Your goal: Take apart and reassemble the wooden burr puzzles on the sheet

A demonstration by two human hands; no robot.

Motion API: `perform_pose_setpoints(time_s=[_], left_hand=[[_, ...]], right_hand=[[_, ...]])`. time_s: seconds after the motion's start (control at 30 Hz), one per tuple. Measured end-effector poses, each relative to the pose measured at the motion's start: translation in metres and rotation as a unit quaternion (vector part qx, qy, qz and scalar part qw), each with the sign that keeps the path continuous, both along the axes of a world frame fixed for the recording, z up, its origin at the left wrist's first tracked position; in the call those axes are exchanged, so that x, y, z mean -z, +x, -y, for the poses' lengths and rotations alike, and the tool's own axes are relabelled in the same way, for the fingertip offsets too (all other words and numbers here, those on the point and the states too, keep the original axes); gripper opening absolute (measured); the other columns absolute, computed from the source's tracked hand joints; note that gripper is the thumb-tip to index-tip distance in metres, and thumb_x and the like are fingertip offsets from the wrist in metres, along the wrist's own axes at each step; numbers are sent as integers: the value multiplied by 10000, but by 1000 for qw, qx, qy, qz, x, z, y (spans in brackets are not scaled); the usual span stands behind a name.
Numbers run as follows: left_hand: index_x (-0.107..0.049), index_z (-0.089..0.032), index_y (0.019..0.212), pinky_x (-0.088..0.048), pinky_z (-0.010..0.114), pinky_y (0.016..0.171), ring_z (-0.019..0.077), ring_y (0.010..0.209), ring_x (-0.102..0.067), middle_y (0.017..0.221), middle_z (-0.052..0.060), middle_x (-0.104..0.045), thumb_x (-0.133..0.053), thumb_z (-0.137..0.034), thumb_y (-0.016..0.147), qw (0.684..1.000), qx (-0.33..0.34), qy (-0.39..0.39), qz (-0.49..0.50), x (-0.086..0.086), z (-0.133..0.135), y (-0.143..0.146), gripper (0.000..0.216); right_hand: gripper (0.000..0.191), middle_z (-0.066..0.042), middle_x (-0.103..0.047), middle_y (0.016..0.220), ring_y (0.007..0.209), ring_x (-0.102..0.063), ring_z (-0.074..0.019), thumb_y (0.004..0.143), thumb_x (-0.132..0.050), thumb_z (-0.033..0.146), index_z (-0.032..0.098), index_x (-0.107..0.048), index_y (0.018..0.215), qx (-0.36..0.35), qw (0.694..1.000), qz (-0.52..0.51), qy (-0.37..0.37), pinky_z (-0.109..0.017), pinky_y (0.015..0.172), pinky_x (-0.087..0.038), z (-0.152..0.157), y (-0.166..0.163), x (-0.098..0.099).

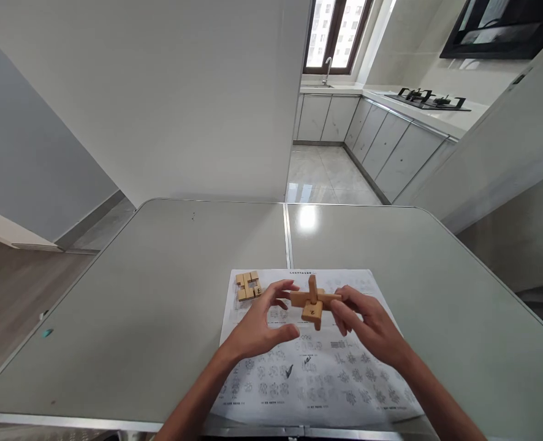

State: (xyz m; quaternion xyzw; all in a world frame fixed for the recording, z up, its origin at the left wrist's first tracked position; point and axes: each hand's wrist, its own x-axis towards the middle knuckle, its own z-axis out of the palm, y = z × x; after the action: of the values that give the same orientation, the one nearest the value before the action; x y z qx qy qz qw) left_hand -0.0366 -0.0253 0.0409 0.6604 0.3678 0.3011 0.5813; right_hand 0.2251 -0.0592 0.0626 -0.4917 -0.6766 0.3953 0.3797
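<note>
Grey table (129, 331), big printed sheet (299, 398) on it. Right hand (370, 321) is pinching one end of a wooden cross-shaped puzzle (312, 310); left hand (258, 326) is spread by its other end, can't tell if touching. More wooden blocks (246, 286) sit just past the left hand.

Puzzle (312, 311) smooth wood; sheet (301, 361) matt paper; tabletop (129, 306) smooth, glossy

Above the printed sheet (317, 384), the right hand (368, 320) pinched one end of an interlocked wooden assembly (312, 310); the left hand (265, 324) was spread at its opposite end, contact indeterminable. Wooden blocks (247, 281) lay on the sheet's far left corner. The table (129, 324) extended beneath and around the sheet.
</note>
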Motion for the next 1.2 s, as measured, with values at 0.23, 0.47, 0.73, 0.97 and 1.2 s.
perform_pose_setpoints(time_s=[0.23, 0.47, 0.73, 0.97, 1.2], left_hand=[[-577, -249, 1464, -460, 584, 1158, 384, 1281, -648, 1458, 153, -637, -822, -734, 741, 986, 80, -75, 122, -4, 5, 11, 905], [-615, -273, 1424, -456, 544, 1179, 374, 1362, -592, 1466, 119, -632, -857, -437, 776, 994, 0, -18, 107, -6, 16, 9, 712], [-530, -319, 1479, -464, 529, 1175, 350, 1362, -592, 1461, 103, -623, -965, -381, 668, 999, 9, -5, 45, -7, 15, 6, 922], [-503, -295, 1490, -437, 555, 1204, 358, 1372, -591, 1473, 109, -632, -958, -397, 670, 994, 9, 98, -54, 2, 19, 7, 943], [-471, -280, 1501, -444, 583, 1199, 369, 1352, -616, 1450, 121, -654, -960, -397, 646, 989, 23, 134, -57, 3, 22, 11, 992]], right_hand=[[405, 26, -549, 668, 633, -501, -155, 1118, -450, 419, 232, -509, 764, -40, 998, -53, 2, -304, 656, -406, 12, -23, 12], [314, 15, -607, 743, 667, -549, -160, 1120, -459, 402, 236, -547, 868, -69, 997, -12, -38, -303, 655, -424, 14, -26, 14], [279, 6, -631, 775, 657, -572, -157, 1116, -472, 385, 232, -607, 926, -73, 996, -36, -25, -304, 669, -464, 14, -21, 22], [173, -52, -744, 997, 811, -669, -198, 1097, -508, 311, 254, -664, 1142, -69, 996, 56, 1, -324, 729, -523, 16, -17, 30], [169, -38, -768, 948, 739, -688, -198, 1096, -501, 287, 262, -668, 1105, -41, 993, 101, 33, -322, 686, -499, 25, -19, 31]])
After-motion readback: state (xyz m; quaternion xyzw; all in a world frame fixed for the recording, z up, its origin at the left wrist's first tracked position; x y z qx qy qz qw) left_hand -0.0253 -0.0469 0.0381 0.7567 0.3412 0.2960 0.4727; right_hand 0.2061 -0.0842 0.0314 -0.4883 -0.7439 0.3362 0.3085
